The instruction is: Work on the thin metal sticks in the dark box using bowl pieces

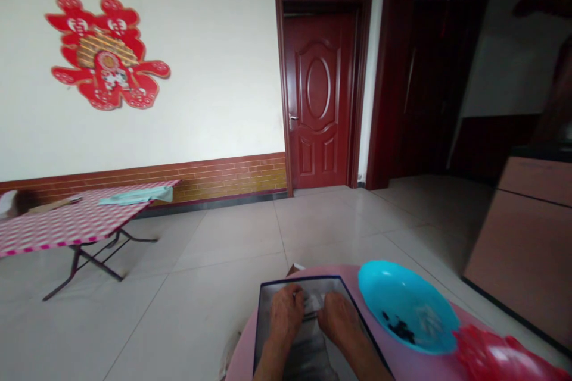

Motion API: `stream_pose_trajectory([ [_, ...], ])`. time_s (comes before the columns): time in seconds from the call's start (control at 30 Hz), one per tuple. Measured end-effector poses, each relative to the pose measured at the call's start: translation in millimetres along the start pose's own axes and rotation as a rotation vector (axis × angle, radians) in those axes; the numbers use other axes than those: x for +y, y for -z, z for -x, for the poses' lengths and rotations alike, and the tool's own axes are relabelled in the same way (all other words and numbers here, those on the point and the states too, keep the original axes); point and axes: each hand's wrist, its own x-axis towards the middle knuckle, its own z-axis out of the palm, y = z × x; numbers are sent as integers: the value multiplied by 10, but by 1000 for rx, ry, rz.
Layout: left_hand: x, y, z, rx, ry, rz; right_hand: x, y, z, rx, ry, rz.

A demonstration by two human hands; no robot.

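My left hand (286, 311) and my right hand (338, 317) are side by side above a shallow box (264, 290) with a grey inside and a dark blue rim. Between my fingertips is a small piece of clear, shiny plastic (314, 302), perhaps a little bag. Both hands are closed, pinching it from either side. A thin dark edge shows just below the plastic; what it belongs to is too blurred to make out. Greyish, film-like material (308, 354) lies in the box beneath my wrists. To the right stands a blue plastic basin (402, 292) with small black pieces (400, 328) and whitish clear pieces (429, 321) inside.
The box and basin rest on a pink round table (243, 357). A red plastic bag (504, 357) lies at the right. Farther off are a folding table with a checked cloth (84, 217), a red door (319, 95) and a brownish-pink cabinet (527, 244).
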Motion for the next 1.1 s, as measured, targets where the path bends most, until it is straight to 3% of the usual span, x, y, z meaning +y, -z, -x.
stream_pose_trajectory([
  [0.27, 12, -117, -63, -7, -22, 314, -148, 102, 10, 33, 106, -79],
  [0.5, -85, -147, -158, 152, 97, 489, -117, 112, -67, 88, 274, -380],
  [0.6, -153, -69, -187, 299, 160, 599, -47, 43, -65, 69, 266, -284],
  [0.73, -208, 25, -206, 509, 224, 761, -50, -50, 1, -50, 286, -152],
  [0.9, -219, 45, -212, 564, 251, 835, -177, -97, 49, -128, 366, -85],
  [1.1, -227, 21, -230, 564, 269, 878, -246, -137, 74, -97, 364, -32],
])
